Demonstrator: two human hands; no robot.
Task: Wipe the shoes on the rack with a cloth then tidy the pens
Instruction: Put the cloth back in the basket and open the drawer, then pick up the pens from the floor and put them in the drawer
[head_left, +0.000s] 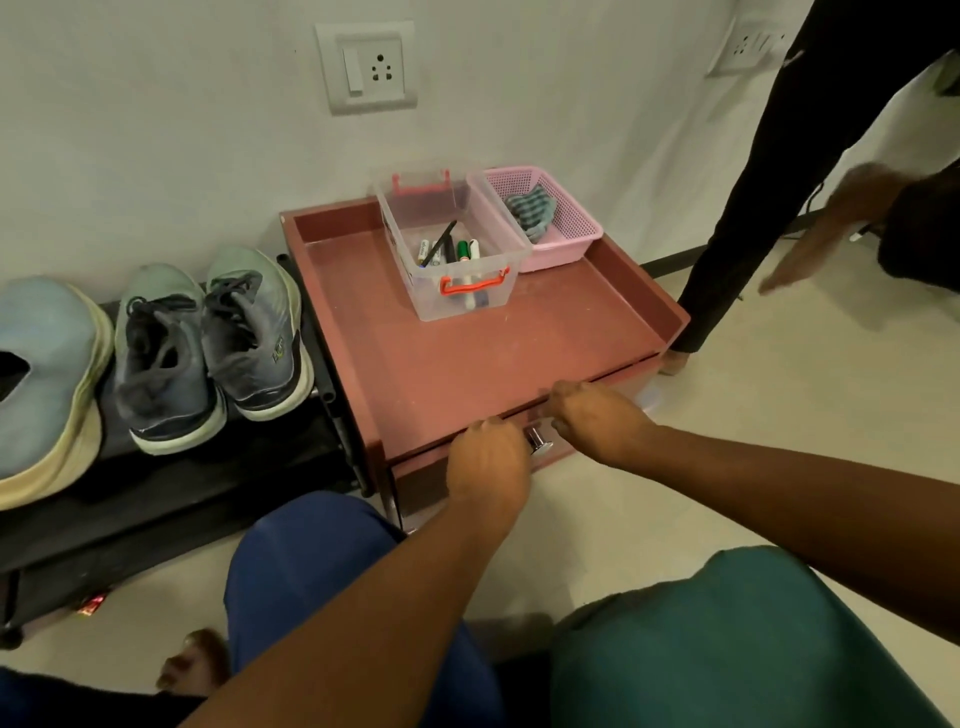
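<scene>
A pair of grey-green shoes (161, 358) (254, 332) and a light blue shoe (47, 374) sit on the black rack (171, 499) at the left. On the red-brown cabinet top (467, 358) stands a clear box (415, 270) holding several pens (457, 252). Beside it, a pink basket (571, 228) holds a striped cloth (530, 208). My left hand (488, 460) and my right hand (597, 418) are curled on the top edge of the drawer front (421, 478), one on each side of its metal knob (540, 442). The drawer stands slightly out.
Another person in dark clothes stands at the right, a hand (831, 228) blurred above the floor and a bare foot (675, 361) by the cabinet. My knees fill the bottom of the view. A wall socket (366, 67) is above the cabinet.
</scene>
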